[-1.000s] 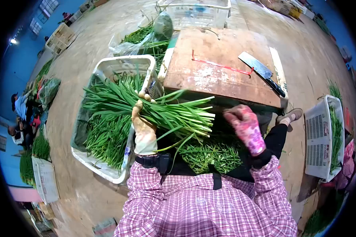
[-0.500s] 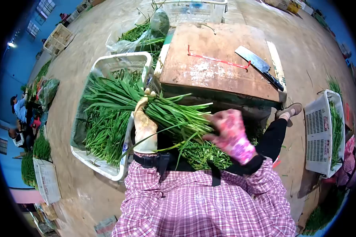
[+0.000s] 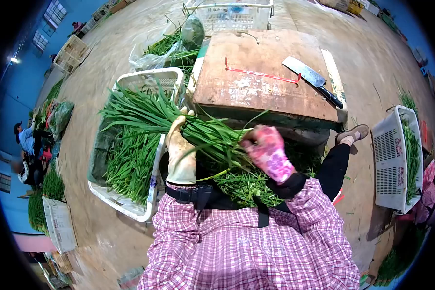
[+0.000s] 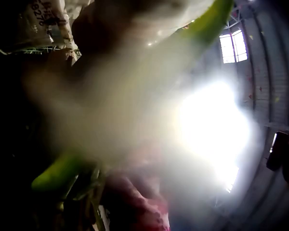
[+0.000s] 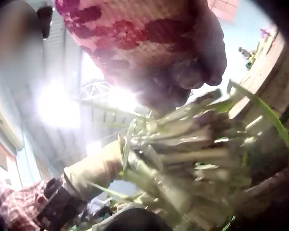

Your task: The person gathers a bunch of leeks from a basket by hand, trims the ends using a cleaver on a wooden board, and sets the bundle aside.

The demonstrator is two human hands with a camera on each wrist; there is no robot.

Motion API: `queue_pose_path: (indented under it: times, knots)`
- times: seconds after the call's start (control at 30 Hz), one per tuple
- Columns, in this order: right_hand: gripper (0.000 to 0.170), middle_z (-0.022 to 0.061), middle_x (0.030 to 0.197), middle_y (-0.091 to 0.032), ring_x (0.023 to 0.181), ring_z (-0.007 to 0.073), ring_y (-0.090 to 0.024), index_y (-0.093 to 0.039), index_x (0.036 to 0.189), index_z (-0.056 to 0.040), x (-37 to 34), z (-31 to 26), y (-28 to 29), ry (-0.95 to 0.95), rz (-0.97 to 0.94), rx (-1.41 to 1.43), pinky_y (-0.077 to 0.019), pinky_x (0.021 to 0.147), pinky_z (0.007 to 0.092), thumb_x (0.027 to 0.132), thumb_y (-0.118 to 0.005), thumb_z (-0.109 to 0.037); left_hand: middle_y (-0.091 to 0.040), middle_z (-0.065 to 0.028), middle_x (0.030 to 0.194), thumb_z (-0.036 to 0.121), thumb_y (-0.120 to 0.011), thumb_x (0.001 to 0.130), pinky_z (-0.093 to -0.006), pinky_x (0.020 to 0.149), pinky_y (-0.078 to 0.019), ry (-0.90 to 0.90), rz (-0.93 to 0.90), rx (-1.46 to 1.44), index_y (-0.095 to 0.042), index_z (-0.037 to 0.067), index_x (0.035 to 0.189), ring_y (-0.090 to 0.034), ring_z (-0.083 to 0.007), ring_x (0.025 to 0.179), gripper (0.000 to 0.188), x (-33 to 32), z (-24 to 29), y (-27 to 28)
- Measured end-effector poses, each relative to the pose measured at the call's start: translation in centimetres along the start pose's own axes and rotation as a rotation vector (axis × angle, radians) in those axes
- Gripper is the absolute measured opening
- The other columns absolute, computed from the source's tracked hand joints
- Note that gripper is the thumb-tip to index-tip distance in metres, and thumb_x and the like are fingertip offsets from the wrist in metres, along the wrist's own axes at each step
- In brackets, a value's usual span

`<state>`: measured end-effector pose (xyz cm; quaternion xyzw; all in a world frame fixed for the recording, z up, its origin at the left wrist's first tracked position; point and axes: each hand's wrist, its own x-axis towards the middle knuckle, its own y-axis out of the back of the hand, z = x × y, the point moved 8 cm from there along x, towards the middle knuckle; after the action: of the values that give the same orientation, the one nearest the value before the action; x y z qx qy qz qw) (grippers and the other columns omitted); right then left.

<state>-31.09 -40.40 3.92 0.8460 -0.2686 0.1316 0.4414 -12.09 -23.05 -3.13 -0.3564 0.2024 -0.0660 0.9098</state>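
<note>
My left hand (image 3: 181,147), in a stained cream glove, grips a thick bunch of garlic chives (image 3: 210,137) around the middle. The long green leaves fan out leftward over a white crate (image 3: 152,75), and the pale stem ends point right. At those ends is my right hand (image 3: 268,152), in a pink flowered glove, its curled fingers pinching at the stems. Close up in the right wrist view, the bent fingers (image 5: 168,86) meet the stem ends (image 5: 183,163). Blur and glare hide most of the left wrist view, where the pink glove (image 4: 139,204) shows low down.
Ahead stands a wooden-topped block (image 3: 266,77) bearing a cleaver (image 3: 311,77) and a red strip (image 3: 263,73). Green trimmings (image 3: 249,186) lie heaped at my lap. Another white crate (image 3: 389,159) with greens stands at right; a bagged heap (image 3: 171,48) sits behind the left crate.
My right hand has moved left from beside the bunch onto its stem ends, its fingers closing there. The left hand keeps its grip, with the bunch's stem ends tipped slightly downward.
</note>
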Motion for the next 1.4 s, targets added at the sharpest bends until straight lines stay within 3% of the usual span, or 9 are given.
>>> queue_pose_path:
  times: [0.2,0.3,0.5,0.67,0.83,0.93,1.1,1.2,1.4]
  knots:
    - [0.017,0.0095,0.089,-0.065,0.089,0.0299,-0.061,-0.068,0.090,-0.0114,-3.3,3.5,6.8,-0.149,0.191,-0.333,-0.0472,0.079,0.0446,0.082,-0.073,-0.026,-0.070,-0.0073,0.100,0.014,-0.063,0.088,-0.0430,0.086,-0.0535,-0.021,0.121,0.063,-0.070,0.008,0.104,-0.066,-0.0255,0.090,0.018,1.1,0.0,2.6]
    - [0.021,0.0084,0.083,-0.065,0.084,0.0282,-0.064,-0.067,0.083,-0.0111,-3.5,0.0,1.4,-0.200,-0.279,-0.431,-0.0477,0.079,0.0447,0.082,-0.070,-0.032,-0.069,-0.0069,0.100,0.016,-0.063,0.088,-0.0428,0.087,-0.0527,-0.039,0.164,0.096,-0.068,0.009,0.100,-0.065,-0.0256,0.092,0.015,2.1,-2.0,3.3]
    - [0.008,0.0079,0.073,-0.067,0.072,0.0280,-0.068,-0.067,0.076,-0.0132,-4.5,6.4,1.7,-0.200,-0.316,-0.641,-0.0506,0.065,0.0436,0.079,-0.066,-0.020,-0.068,-0.0061,0.101,0.009,-0.067,0.086,-0.0370,0.086,-0.0516,-0.040,0.221,0.029,-0.070,0.004,0.100,-0.063,-0.0225,0.091,0.014,1.0,-1.1,2.7]
    - [0.046,0.0077,0.079,-0.072,0.074,0.0287,-0.070,-0.074,0.090,-0.0158,-3.8,2.1,1.4,-0.425,-0.231,-0.233,-0.0510,0.068,0.0423,0.088,-0.061,-0.059,-0.068,-0.0064,0.106,0.017,-0.065,0.089,-0.0403,0.089,-0.0504,-0.050,0.223,0.087,-0.069,0.008,0.103,-0.063,-0.0252,0.093,0.017,1.2,-1.9,2.4]
    - [0.022,0.0077,0.073,-0.068,0.070,0.0302,-0.068,-0.069,0.083,-0.0160,-4.5,4.3,-0.8,-0.180,-0.035,-0.266,-0.0500,0.061,0.0439,0.090,-0.065,-0.036,-0.068,-0.0036,0.092,0.005,-0.078,0.080,-0.0304,0.073,-0.0528,-0.030,0.336,0.060,-0.072,0.002,0.092,-0.063,-0.0177,0.079,0.014,0.8,-2.6,2.7]
    - [0.021,0.0056,0.066,-0.065,0.062,0.0274,-0.067,-0.061,0.075,-0.0157,-5.9,8.6,2.2,-0.403,-0.148,-0.587,-0.0499,0.053,0.0401,0.090,-0.066,-0.029,-0.068,-0.0043,0.094,0.004,-0.079,0.080,-0.0299,0.074,-0.0529,-0.085,0.358,0.019,-0.072,0.002,0.092,-0.063,-0.0172,0.079,0.014,1.7,-2.5,3.3]
    - [0.021,0.0022,0.070,-0.067,0.054,0.0063,-0.060,-0.071,0.110,-0.0023,-6.0,4.9,-1.2,-0.909,-0.177,0.759,-0.0432,0.045,0.0219,0.096,-0.064,-0.015,-0.068,-0.0051,0.096,0.005,-0.079,0.081,-0.0344,0.075,-0.0556,-0.096,0.338,0.034,-0.070,0.000,0.098,-0.063,-0.0193,0.079,0.020,0.2,-3.0,1.8]
    - [0.028,0.0029,0.067,-0.064,0.044,0.0071,-0.050,-0.066,0.117,-0.0001,-6.6,6.4,-5.4,-1.127,-0.048,1.222,-0.0400,0.041,0.0201,0.094,-0.067,-0.016,-0.067,-0.0038,0.093,0.010,-0.078,0.083,-0.0339,0.072,-0.0553,-0.102,0.272,0.011,-0.069,0.002,0.098,-0.063,-0.0182,0.077,0.018,-0.6,-3.2,0.2]
    - [0.012,0.0035,0.067,-0.064,0.046,0.0084,-0.052,-0.067,0.091,-0.0022,-6.3,6.5,-9.0,-1.212,0.034,1.560,-0.0413,0.041,0.0215,0.093,-0.069,-0.014,-0.062,-0.0002,0.081,0.016,-0.078,0.084,-0.0302,0.059,-0.0501,0.209,0.095,0.008,-0.067,0.008,0.095,-0.056,-0.0147,0.063,0.018,0.6,-5.9,2.5]
